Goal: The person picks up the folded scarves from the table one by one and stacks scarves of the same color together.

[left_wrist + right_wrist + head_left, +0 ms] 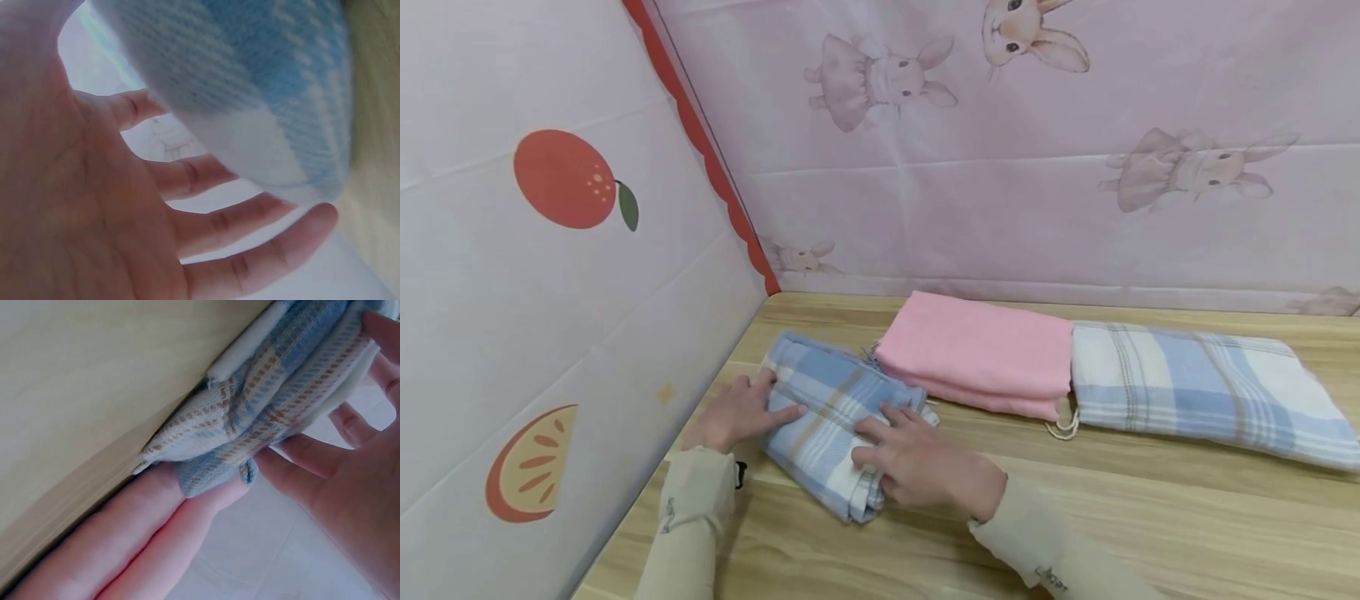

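Observation:
A folded blue-and-white plaid scarf [831, 417] lies at an angle on the wooden table. My left hand [739, 415] rests at its left side, thumb on top of the cloth. In the left wrist view, the fingers [206, 228] are spread along the scarf's rounded edge [250, 94]. On the opposite side, my right hand [925, 458] touches the scarf with spread fingers. The right wrist view shows stacked layers [262, 406] at that side, with the right hand's fingers [306, 453] against them. Neither hand curls around the cloth.
A folded pink scarf [977, 346] lies just behind and to the right, close to the plaid one. Beside it is another folded blue-and-white plaid scarf [1195, 387]. A white wall covering [647, 333] borders the table at left, a pink rabbit-print one [1000, 225] behind.

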Demonstrator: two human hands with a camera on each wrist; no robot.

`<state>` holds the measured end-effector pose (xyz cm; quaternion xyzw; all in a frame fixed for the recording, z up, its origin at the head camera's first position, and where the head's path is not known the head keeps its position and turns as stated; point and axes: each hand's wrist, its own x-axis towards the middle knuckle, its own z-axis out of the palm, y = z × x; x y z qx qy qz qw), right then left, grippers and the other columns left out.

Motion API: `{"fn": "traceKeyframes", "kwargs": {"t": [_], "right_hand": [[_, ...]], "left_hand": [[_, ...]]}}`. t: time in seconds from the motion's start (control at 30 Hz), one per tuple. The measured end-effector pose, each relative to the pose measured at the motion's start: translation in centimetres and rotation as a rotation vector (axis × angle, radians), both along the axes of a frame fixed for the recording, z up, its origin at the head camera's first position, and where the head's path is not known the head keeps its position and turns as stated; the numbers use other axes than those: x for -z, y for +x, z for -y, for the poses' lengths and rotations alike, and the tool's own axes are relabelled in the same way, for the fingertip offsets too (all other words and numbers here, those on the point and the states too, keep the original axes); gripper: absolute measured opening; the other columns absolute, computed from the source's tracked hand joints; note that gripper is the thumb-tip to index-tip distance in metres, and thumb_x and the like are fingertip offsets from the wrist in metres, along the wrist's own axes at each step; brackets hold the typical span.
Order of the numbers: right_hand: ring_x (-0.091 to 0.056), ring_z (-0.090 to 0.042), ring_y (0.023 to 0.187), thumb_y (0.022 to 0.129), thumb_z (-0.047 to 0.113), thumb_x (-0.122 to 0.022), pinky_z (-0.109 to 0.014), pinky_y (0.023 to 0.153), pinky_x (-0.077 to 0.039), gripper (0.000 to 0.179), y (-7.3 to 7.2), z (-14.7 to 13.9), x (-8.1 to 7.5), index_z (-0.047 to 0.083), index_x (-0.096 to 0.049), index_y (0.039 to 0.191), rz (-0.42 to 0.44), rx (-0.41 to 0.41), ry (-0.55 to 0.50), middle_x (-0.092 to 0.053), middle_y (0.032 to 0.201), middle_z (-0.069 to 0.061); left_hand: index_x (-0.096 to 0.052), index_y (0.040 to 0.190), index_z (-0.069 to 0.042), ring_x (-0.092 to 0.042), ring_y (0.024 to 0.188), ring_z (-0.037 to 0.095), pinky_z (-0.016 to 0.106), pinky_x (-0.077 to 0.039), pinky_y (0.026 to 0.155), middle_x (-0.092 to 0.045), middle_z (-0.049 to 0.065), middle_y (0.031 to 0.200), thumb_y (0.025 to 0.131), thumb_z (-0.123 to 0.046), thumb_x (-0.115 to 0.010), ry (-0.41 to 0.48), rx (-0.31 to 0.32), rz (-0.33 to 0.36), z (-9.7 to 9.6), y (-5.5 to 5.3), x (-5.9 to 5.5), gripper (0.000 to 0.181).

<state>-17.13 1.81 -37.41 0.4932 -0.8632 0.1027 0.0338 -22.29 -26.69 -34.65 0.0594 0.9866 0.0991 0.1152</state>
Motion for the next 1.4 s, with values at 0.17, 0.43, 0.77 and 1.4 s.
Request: {"fn": "traceKeyframes", "kwargs": {"t": [0.17,0.43,0.77,1.4], "right_hand": [[-0.044,-0.047,0.135,0.091,0.006,-0.068,-0.057,0.108,-0.040,0.026,-0.4,-0.5,-0.1,0.020,-0.066,0.112,0.052,-0.008,0.003,-0.051,0.143,-0.009],[-0.042,-0.051,0.135,0.091,-0.001,-0.065,-0.062,0.107,-0.039,0.022,-0.8,-1.3,0.0,0.017,-0.065,0.103,0.119,-0.011,-0.056,-0.053,0.141,-0.011],[-0.040,-0.047,0.138,0.097,0.000,-0.055,-0.062,0.111,-0.033,0.019,-1.2,-1.7,-0.1,0.016,-0.063,0.093,0.198,-0.002,-0.108,-0.058,0.139,-0.011],[-0.033,-0.047,0.143,0.093,0.015,-0.071,-0.062,0.114,-0.027,0.004,-1.9,-2.7,-0.1,0.015,-0.070,0.096,0.347,-0.036,-0.137,-0.056,0.143,-0.013]], "left_hand": [[-0.049,0.131,0.002,-0.058,0.095,0.041,0.056,-0.051,0.078,-0.055,0.031,0.111,0.087,-0.062,-0.069,0.006,0.002,0.014,-0.3,0.4,-0.2,0.079],[-0.049,0.126,-0.003,-0.058,0.087,0.035,0.050,-0.051,0.071,-0.058,0.025,0.106,0.086,-0.065,-0.068,0.003,-0.047,0.083,-0.7,1.1,-0.6,0.077],[-0.050,0.127,-0.001,-0.064,0.091,0.038,0.051,-0.053,0.074,-0.064,0.026,0.111,0.085,-0.067,-0.068,0.007,-0.060,0.087,-0.8,2.0,-0.7,0.079],[-0.054,0.119,-0.003,-0.060,0.082,0.030,0.047,-0.050,0.072,-0.063,0.014,0.092,0.086,-0.064,-0.069,0.042,-0.014,0.052,-0.1,2.4,-0.3,0.071]]}}
